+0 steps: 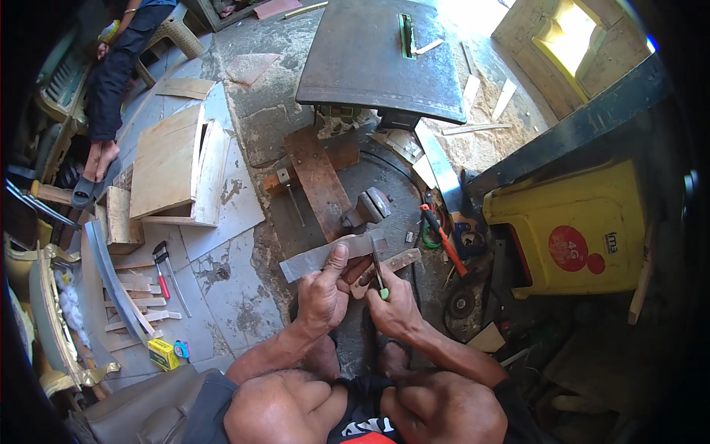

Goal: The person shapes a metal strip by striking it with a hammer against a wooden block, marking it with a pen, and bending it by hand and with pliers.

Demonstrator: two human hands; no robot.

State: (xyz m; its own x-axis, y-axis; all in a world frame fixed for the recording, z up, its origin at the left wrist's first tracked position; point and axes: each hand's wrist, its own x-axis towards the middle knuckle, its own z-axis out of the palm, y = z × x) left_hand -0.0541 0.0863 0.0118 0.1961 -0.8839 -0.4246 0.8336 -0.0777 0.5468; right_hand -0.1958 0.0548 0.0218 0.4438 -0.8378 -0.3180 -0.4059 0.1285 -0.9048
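My left hand (322, 297) is closed on a flat grey strip (307, 263), its thumb pressed along the top face. The strip is held level in front of my knees. My right hand (396, 305) grips a slim tool with a green handle (384, 294). Its narrow dark blade (377, 255) stands across the strip's right end and seems to touch it; I cannot tell whether it is a file or a saw. Under the strip, a light wooden piece (403, 260) shows beside my right hand. A metal vise (367, 207) sits just beyond.
A brown plank (318, 177) lies behind the vise. A dark-topped table (377, 59) stands farther off. To the right are a handsaw (444, 170), an orange-handled tool (444, 240) and a yellow plastic stool (577, 229). Leftward lie a wooden box (170, 166) and a red-handled hacksaw (163, 277). Another person's foot (107, 159) shows.
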